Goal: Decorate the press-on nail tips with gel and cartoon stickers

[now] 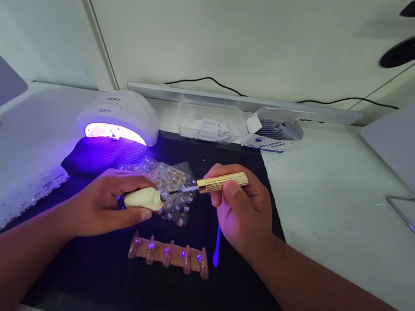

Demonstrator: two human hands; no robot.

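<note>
My left hand (114,204) is wrapped round a cream nail polish bottle (144,198), tilted with its neck to the right. Between thumb and fingers, my right hand (244,205) pinches a gold ribbed brush cap (223,182). The cap's thin brush (184,189) points left, its dark tip at the bottle's mouth; whether the tip is inside I cannot tell. Below the hands, several glossy false nails (168,254) lie side by side across a tan strip (177,255). A blue-lit slim stick (216,250) rests right of them. Clear sticker sheets (175,197) lie behind the bottle.
A white nail lamp (122,109) glows violet at the back left. Behind the black mat (101,283) stand a clear plastic tub (213,111) with packets and an open alcohol pads box (270,140). Clear glittering packaging (31,199) lies at the left.
</note>
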